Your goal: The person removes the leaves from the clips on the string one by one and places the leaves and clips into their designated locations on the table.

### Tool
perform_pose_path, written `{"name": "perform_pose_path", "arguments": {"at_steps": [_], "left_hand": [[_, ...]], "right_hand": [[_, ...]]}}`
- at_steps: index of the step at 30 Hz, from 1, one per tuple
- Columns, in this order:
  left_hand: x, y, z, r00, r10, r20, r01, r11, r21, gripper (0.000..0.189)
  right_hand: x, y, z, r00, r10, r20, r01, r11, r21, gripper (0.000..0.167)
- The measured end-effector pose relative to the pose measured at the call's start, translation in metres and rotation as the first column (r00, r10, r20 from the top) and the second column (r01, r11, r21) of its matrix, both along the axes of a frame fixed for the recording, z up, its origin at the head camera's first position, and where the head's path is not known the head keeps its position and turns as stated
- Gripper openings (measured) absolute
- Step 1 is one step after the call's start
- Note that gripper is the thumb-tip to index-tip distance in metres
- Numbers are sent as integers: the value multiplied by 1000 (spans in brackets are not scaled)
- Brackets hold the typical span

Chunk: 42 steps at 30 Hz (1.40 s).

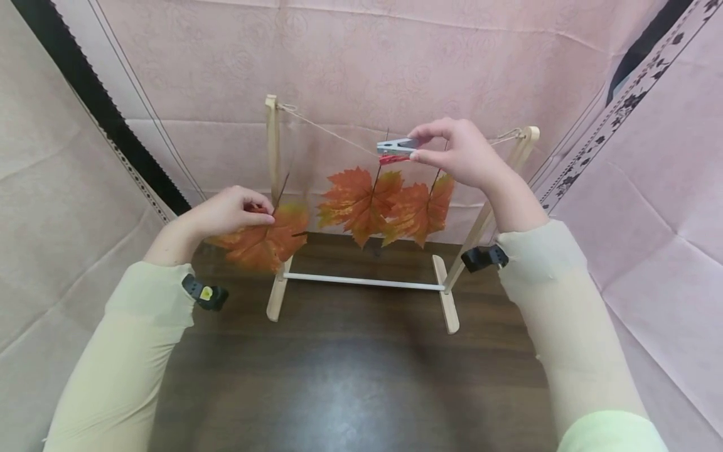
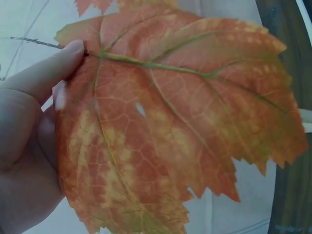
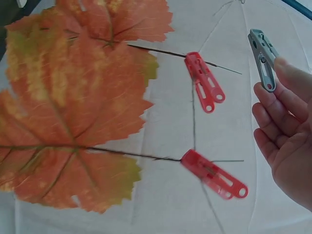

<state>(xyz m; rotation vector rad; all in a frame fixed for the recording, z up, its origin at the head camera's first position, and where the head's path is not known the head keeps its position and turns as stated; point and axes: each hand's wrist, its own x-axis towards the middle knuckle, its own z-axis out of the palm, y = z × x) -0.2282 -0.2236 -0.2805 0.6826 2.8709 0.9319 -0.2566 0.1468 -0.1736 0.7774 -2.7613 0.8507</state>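
Between thumb and fingers my left hand [image 1: 228, 210] pinches an orange artificial maple leaf [image 2: 180, 107] at the base of its dark stem, left of the hanging leaves. My right hand [image 1: 460, 150] holds a grey-blue clothespin [image 3: 263, 61] by its handle end, its nose pointing left above the string. Two more orange leaves hang by their stems from the string, a left leaf [image 1: 358, 201] and a right leaf [image 1: 423, 210]. In the right wrist view a red clothespin [image 3: 204, 82] and another red clothespin [image 3: 214, 174] clip those stems to the string [image 3: 194, 117].
The string spans a wooden frame with a left post [image 1: 273, 147], a right post [image 1: 480, 226] and a white crossbar [image 1: 361, 280] low between its feet. It stands on a dark wood-look table [image 1: 350, 376]. Pink cloth [image 1: 361, 69] hangs behind and at both sides.
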Motion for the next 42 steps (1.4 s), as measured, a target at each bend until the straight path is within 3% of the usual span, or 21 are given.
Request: {"name": "perform_pose_path", "arguments": {"at_steps": [6,13,22,26,31,36,42], "left_hand": [[1,-7,-12,994,-77,79,76,997,15,7],[2,-15,-40,981,-108,160,102,994,49,8],[5,-29,-77,962,-162,217,175,984,-40,10],[7,-29,-91,950,-184,252,211,974,-85,13],[11,-27,-111,929,-135,344,211,958,-194,15],[16,-20,-127,927,-69,368,212,907,-365,14],[21,-13,-148,910,-16,414,204,888,-413,20]], "right_hand": [[10,20,-21,1000,-17,-19,17,999,-32,30],[25,43,-52,1000,-22,7,22,994,-107,28],[49,66,-109,998,-28,56,35,992,-124,27],[54,77,-134,991,-69,119,83,989,-119,30],[59,90,-174,979,-111,173,130,986,-103,31],[64,104,-217,967,-140,214,160,984,-77,30],[74,125,-268,924,-227,309,252,967,-44,31]]}}
